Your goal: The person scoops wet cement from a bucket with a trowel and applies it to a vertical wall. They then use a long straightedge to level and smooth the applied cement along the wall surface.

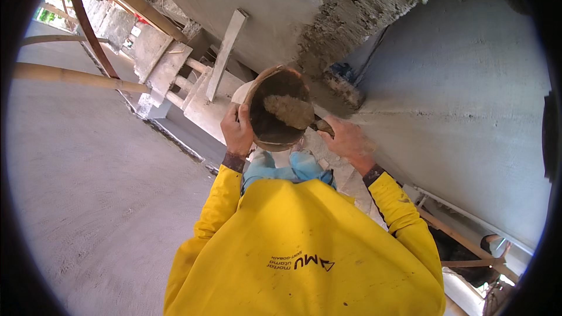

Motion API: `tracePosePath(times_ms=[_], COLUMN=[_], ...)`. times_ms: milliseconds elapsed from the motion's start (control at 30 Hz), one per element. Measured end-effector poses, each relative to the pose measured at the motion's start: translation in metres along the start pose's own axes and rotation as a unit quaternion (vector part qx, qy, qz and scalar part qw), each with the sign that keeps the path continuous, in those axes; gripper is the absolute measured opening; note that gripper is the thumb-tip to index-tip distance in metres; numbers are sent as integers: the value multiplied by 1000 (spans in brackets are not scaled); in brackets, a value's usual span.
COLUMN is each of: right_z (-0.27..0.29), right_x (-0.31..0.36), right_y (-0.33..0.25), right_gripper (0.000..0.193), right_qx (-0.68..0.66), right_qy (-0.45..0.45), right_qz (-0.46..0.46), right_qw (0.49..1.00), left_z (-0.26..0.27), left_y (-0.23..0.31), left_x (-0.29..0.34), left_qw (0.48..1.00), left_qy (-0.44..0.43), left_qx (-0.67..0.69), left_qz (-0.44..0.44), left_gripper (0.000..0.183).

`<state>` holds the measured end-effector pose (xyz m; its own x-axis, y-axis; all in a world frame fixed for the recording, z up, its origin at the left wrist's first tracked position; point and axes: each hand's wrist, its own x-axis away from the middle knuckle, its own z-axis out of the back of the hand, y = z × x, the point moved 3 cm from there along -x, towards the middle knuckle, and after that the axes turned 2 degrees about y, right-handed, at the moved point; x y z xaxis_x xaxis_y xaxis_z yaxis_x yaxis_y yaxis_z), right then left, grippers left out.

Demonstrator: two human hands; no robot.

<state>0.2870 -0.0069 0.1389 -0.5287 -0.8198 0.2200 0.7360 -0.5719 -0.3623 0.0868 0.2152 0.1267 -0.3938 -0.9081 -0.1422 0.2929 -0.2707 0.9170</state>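
Observation:
A round bucket (pixel 257 95), caked with dried mortar, is tipped so its dark inside faces up at me. My left hand (pixel 237 133) grips its left rim, the thumb over the edge. In my right hand (pixel 350 140) is the dark handle of a trowel (pixel 322 126), the fingers wrapped round it. The trowel's blade reaches over the bucket's mouth and bears a lump of wet grey-brown mortar (pixel 288 111). How much mortar lies deeper in the bucket is hard to make out.
A smooth grey wall (pixel 456 99) rises on the right, with rough mortar (pixel 351 14) above the bucket. Wooden planks (pixel 167 73) and a pale straightedge (pixel 227 52) lie beyond my left hand. A bamboo pole (pixel 82 77) crosses at the left. Scaffold timbers (pixel 456 234) stand lower right.

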Motion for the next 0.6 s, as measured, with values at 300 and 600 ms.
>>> tracePosePath(times_ms=[300, 600], right_z=[-107, -161], right_x=[-43, -110], right_y=[17, 12], right_gripper=[43, 42], right_qx=[-47, -214], right_qy=[-2, -226], right_qz=[2, 165], right_qw=[999, 936], left_z=[-15, -28], left_y=[-173, -344], left_x=[25, 60], left_qw=[991, 958], left_qy=[78, 212], left_qx=[-58, -117], left_qz=[87, 155], left_gripper=[31, 34])
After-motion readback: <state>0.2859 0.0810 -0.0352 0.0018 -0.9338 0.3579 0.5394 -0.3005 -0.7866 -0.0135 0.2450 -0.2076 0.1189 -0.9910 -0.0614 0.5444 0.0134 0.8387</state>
